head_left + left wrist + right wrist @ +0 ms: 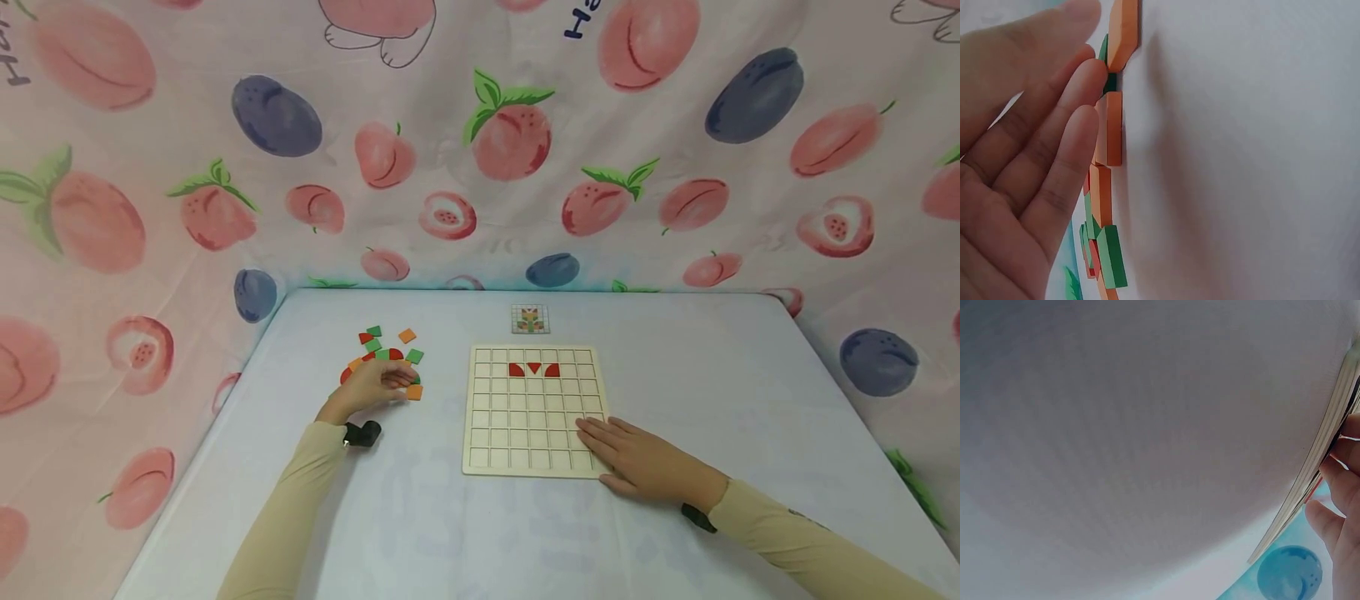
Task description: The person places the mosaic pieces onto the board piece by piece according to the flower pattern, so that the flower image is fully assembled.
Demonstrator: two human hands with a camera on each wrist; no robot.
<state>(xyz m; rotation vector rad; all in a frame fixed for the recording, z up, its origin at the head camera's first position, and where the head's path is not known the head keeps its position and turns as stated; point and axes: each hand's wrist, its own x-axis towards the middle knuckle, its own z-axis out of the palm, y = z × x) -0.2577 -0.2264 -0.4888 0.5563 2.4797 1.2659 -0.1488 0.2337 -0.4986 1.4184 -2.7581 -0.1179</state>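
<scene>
A wooden grid board (525,442) lies mid-table with three red pieces (533,369) set in its second row. My right hand (633,454) rests flat on the board's near right corner, fingers straight; the right wrist view shows the board's edge (1325,447) against those fingers (1342,487). Left of the board is a loose pile of orange, green and red tiles (390,350). My left hand (378,385) is over that pile. In the left wrist view its fingertips (1088,87) touch an orange tile (1110,128), with a green tile (1112,253) further along. Nothing is gripped.
A small pattern card (530,318) lies behind the board. The white table (750,375) is enclosed by a fruit-printed cloth backdrop (480,150) at the back and both sides. A black wrist-camera mount (363,433) sits at my left wrist.
</scene>
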